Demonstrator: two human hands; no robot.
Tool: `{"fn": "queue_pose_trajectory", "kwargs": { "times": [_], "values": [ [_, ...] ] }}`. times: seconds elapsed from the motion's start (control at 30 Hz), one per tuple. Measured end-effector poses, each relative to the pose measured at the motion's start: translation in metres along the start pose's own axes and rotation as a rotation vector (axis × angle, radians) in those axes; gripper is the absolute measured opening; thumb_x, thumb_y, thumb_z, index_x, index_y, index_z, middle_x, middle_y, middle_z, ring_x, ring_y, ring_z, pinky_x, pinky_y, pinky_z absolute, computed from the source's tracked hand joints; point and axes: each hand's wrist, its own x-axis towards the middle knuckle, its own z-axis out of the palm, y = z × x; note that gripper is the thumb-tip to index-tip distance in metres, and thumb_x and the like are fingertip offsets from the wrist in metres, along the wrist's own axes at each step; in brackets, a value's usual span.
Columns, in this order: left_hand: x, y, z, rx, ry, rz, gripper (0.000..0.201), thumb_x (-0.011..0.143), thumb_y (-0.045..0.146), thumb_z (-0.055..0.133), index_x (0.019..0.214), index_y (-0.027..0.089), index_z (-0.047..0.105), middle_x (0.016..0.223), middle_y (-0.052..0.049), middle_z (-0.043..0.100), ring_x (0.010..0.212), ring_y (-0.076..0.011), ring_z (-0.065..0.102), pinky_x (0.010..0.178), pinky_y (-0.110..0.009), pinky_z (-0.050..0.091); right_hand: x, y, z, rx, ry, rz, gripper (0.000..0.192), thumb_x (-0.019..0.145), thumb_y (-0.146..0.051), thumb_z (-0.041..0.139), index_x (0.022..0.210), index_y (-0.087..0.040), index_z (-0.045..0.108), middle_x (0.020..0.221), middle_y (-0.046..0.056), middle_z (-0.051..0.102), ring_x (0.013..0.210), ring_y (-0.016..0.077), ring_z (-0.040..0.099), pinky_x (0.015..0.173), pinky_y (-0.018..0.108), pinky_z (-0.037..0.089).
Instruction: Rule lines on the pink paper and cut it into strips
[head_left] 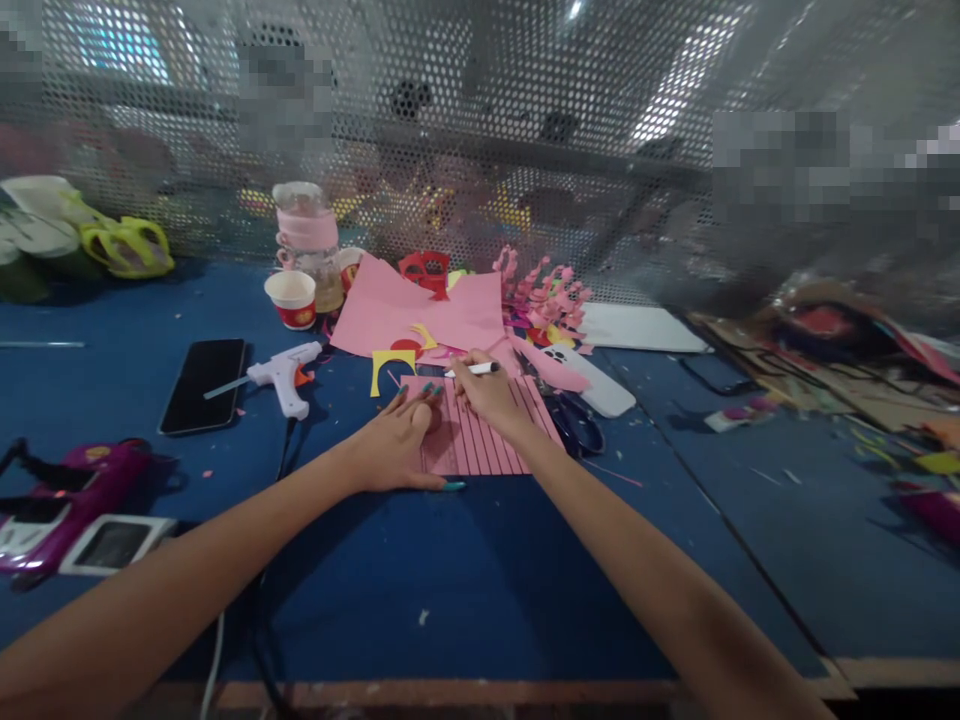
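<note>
A pink sheet of paper (pixel 480 445) marked with dark parallel lines lies on the blue table in front of me. My left hand (pixel 397 440) rests spread on its left side, fingers stretched out and thumb near the lower edge. In my right hand (pixel 484 392) is a white marker (pixel 472 369) with a dark end, gripped over the upper part of the lined sheet. The marker's tip points left, and I cannot make out whether it touches the paper. Dark-handled scissors (pixel 576 425) lie just right of the sheet, partly beside a white phone-like case (pixel 600 385).
Behind the sheet lie larger pink paper (pixel 427 305) and yellow cut-outs (pixel 393 366). Pink paper curls (pixel 544 295) stand farther right. On the left are a glue gun (pixel 285 378), a black phone (pixel 204 385), a paper cup (pixel 291 300), a bottle (pixel 307 235) and a purple toy car (pixel 82 490).
</note>
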Motion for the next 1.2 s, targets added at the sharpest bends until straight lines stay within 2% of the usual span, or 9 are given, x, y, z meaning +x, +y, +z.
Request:
{"fn": "queue_pose_trajectory", "kwargs": {
  "times": [0.2, 0.33, 0.53, 0.73, 0.83, 1.1, 1.2],
  "values": [
    [0.000, -0.003, 0.003, -0.015, 0.019, 0.012, 0.073, 0.072, 0.072, 0.048, 0.108, 0.009, 0.042, 0.139, -0.031, 0.035, 0.138, -0.0300, 0.017, 0.112, -0.049, 0.015, -0.013, -0.005, -0.003, -0.026, -0.005, -0.010, 0.032, 0.080, -0.043, 0.051, 0.060, -0.024, 0.035, 0.043, -0.008, 0.043, 0.033, 0.0083, 0.039, 0.035, 0.022, 0.027],
    [0.000, -0.005, 0.006, -0.025, 0.037, 0.012, 0.076, 0.072, 0.073, 0.048, 0.111, 0.008, 0.041, 0.139, -0.032, 0.035, 0.138, -0.0322, 0.019, 0.112, -0.050, 0.015, -0.028, -0.012, -0.008, -0.079, -0.017, 0.009, 0.037, 0.078, -0.049, 0.054, 0.058, -0.024, 0.036, 0.043, -0.007, 0.044, 0.035, 0.0094, 0.041, 0.035, 0.022, 0.029],
    [0.000, -0.007, 0.008, -0.076, 0.068, 0.024, 0.070, 0.070, 0.074, 0.047, 0.105, 0.013, 0.045, 0.129, -0.026, 0.050, 0.133, -0.0343, 0.033, 0.110, -0.053, 0.020, -0.051, -0.015, -0.013, -0.128, -0.036, 0.033, 0.039, 0.077, -0.055, 0.053, 0.058, -0.024, 0.038, 0.043, -0.007, 0.045, 0.035, 0.0099, 0.041, 0.035, 0.023, 0.030],
    [0.000, -0.008, 0.008, -0.052, 0.046, 0.034, 0.085, 0.072, 0.071, 0.050, 0.125, 0.006, 0.034, 0.141, -0.030, 0.032, 0.136, -0.0347, 0.023, 0.110, -0.053, 0.018, -0.072, -0.014, -0.017, -0.086, -0.076, 0.043, 0.043, 0.075, -0.057, 0.055, 0.056, -0.023, 0.037, 0.040, -0.007, 0.045, 0.033, 0.0092, 0.040, 0.035, 0.023, 0.030],
    [0.000, -0.008, 0.008, -0.061, 0.033, 0.027, 0.087, 0.072, 0.071, 0.050, 0.125, 0.004, 0.035, 0.142, -0.032, 0.029, 0.136, -0.0354, 0.022, 0.110, -0.053, 0.017, -0.084, -0.015, -0.020, -0.031, -0.106, 0.076, 0.043, 0.074, -0.057, 0.056, 0.055, -0.024, 0.036, 0.038, -0.007, 0.044, 0.030, 0.0090, 0.040, 0.033, 0.022, 0.030],
    [0.000, -0.009, 0.008, -0.079, 0.037, 0.025, 0.087, 0.068, 0.073, 0.053, 0.127, 0.011, 0.036, 0.145, -0.026, 0.028, 0.138, -0.0318, 0.019, 0.111, -0.051, 0.017, -0.108, -0.014, -0.024, 0.033, -0.162, 0.084, 0.041, 0.075, -0.053, 0.058, 0.056, -0.023, 0.037, 0.036, -0.008, 0.042, 0.028, 0.0085, 0.040, 0.031, 0.021, 0.031],
    [0.000, -0.010, 0.008, -0.081, 0.052, 0.029, 0.089, 0.068, 0.073, 0.053, 0.131, 0.013, 0.032, 0.146, -0.024, 0.027, 0.138, -0.0305, 0.018, 0.112, -0.050, 0.017, -0.114, -0.016, -0.025, 0.006, -0.172, 0.064, 0.040, 0.077, -0.051, 0.056, 0.056, -0.024, 0.035, 0.035, -0.008, 0.041, 0.029, 0.0093, 0.042, 0.032, 0.021, 0.032]
  ]
}}
